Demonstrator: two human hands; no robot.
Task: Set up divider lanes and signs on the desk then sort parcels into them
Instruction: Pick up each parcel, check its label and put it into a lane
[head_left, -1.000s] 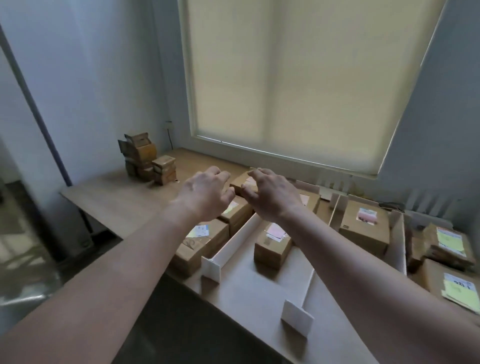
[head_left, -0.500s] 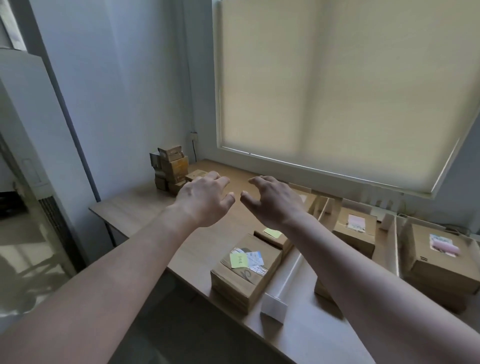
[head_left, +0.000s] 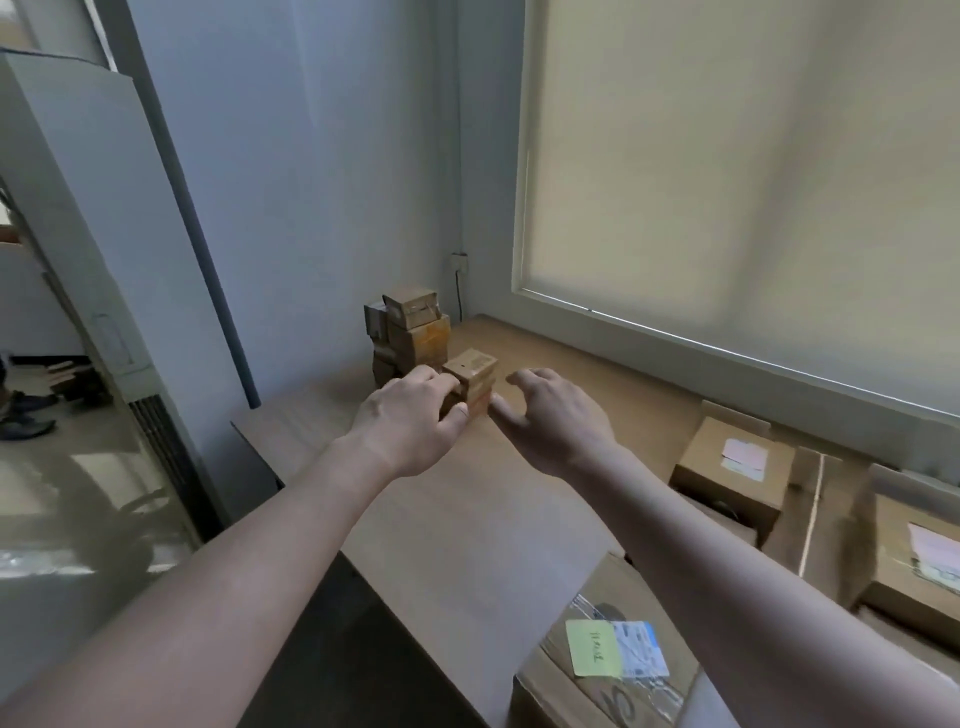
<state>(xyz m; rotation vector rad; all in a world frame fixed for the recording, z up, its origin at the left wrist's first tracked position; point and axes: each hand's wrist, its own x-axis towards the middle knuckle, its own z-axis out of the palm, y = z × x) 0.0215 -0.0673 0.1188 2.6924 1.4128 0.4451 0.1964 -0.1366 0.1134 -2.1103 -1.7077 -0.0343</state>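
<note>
Two hands: I see both over the counter (head_left: 467, 525).
Parcel pile (head_left: 408, 332): stacked just beyond my left hand.
Labelled parcels (head_left: 732, 470): lying well right of my right hand.
Small parcel (head_left: 471, 376): standing between both hands.
Left hand (head_left: 410, 421): fingers curled onto the small parcel.
Right hand (head_left: 553, 415): fingers spread, thumb beside the small parcel.

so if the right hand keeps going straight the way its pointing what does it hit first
Probably the small stack of parcels. The right hand points at it, thumb nearly touching its lower box, though depth is hard to judge.
</note>
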